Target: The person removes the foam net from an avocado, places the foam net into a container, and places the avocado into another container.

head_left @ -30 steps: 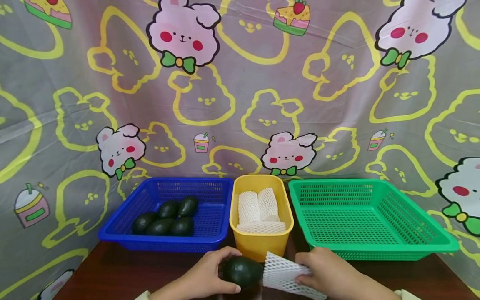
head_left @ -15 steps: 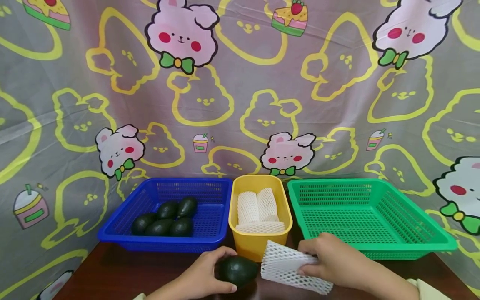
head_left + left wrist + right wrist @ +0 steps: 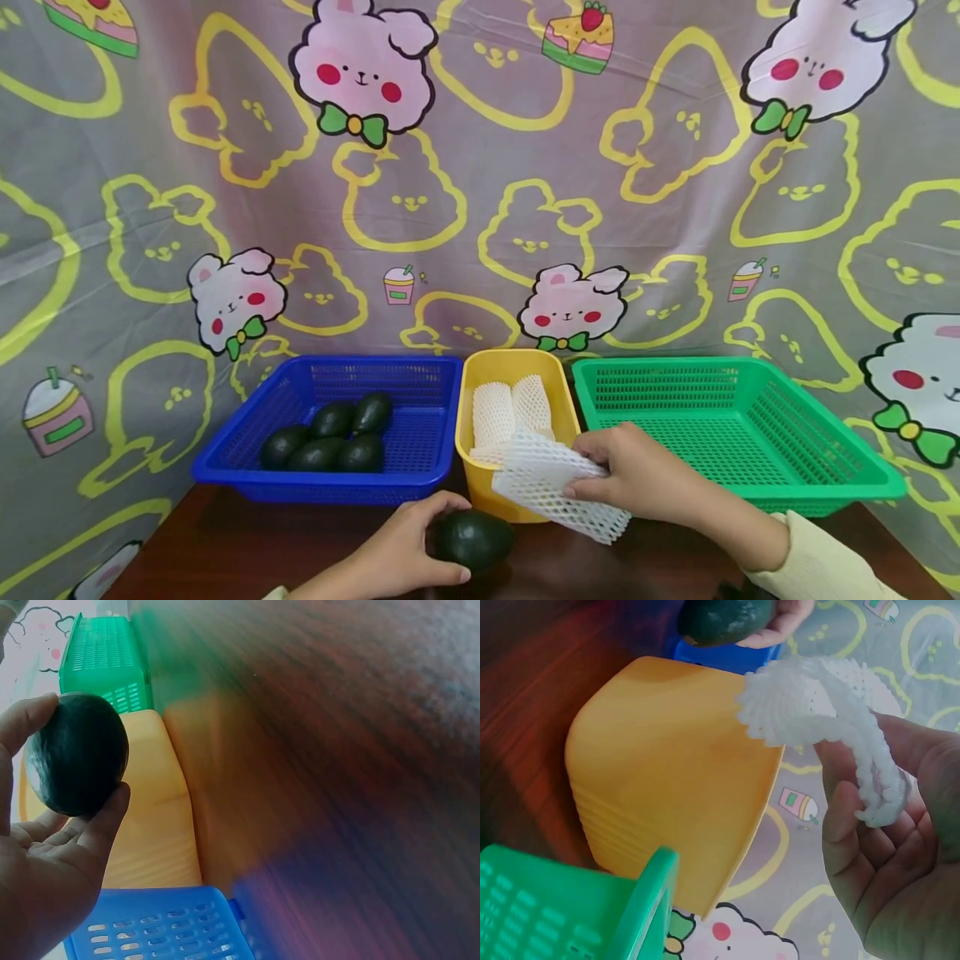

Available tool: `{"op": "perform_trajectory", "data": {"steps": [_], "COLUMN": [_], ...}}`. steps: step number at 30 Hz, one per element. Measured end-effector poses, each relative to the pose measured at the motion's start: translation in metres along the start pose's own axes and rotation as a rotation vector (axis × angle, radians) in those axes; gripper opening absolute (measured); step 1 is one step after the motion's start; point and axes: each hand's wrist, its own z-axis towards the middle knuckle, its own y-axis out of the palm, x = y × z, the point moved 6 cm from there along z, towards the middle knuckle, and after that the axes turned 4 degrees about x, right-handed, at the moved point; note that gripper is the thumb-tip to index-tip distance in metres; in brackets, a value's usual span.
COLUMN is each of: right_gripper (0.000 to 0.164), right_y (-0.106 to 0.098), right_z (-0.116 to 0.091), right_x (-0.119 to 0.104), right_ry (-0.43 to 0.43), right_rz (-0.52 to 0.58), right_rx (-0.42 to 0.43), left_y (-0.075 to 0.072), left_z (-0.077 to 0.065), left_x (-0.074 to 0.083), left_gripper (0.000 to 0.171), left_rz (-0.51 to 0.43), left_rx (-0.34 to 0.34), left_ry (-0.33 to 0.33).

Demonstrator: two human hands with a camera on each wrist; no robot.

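My left hand [image 3: 411,546] holds a dark green avocado [image 3: 474,540] between thumb and fingers, in front of the yellow bin. In the left wrist view the thumb and fingertips wrap the sides of the avocado [image 3: 81,754]. My right hand [image 3: 633,473] pinches a white foam net sleeve [image 3: 558,483], raised at the front rim of the yellow bin [image 3: 480,487] and partly covering it in the head view. The right wrist view shows the foam net [image 3: 817,701] with its end spread open, apart from the avocado. More foam nets [image 3: 493,412] lie inside the bin.
At the left stands a blue basket [image 3: 420,477] with several avocados [image 3: 315,454] in it. A green basket [image 3: 750,487] stands on the right, partly behind my right forearm. All rest on a dark brown table [image 3: 225,550] before a patterned cloth [image 3: 465,167].
My right hand has lifted the foam net up and leftward, from beside the avocado to over the bin's front. The left hand and avocado have shifted only slightly left.
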Motion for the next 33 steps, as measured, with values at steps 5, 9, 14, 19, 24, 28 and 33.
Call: {"op": "perform_trajectory", "data": {"steps": [5, 9, 14, 19, 24, 28, 33], "right_gripper": [0.026, 0.027, 0.026, 0.030, 0.034, 0.035, 0.036], "right_y": [-0.001, 0.001, 0.003, 0.008, 0.014, 0.020, 0.031], "right_z": [0.018, 0.032, 0.052, 0.071, 0.087, 0.097, 0.105], "right_x": [0.006, 0.010, 0.016, 0.023, 0.031, 0.038, 0.048], "right_ry": [0.122, 0.214, 0.340, 0.396, 0.425, 0.465, 0.542], "right_rz": [0.042, 0.080, 0.101, 0.062, -0.005, 0.001, 0.075], "right_rx": [0.083, 0.141, 0.211, 0.261, 0.289, 0.306, 0.285], "left_y": [-0.001, -0.001, 0.000, 0.000, -0.002, -0.003, -0.002], "left_z": [0.000, 0.000, 0.000, 0.000, -0.001, -0.001, -0.003], "left_x": [0.001, 0.002, 0.002, 0.003, 0.002, 0.000, -0.003], "left_gripper": [0.054, 0.054, 0.054, 0.054, 0.055, 0.055, 0.056], "left_rz": [0.012, 0.035, 0.036, 0.022, 0.035, 0.035, 0.020], "left_rx": [0.008, 0.019, 0.014, 0.009, 0.017, 0.019, 0.013], "left_ry": [0.016, 0.034, 0.042, 0.039, 0.039, 0.039, 0.026]}}
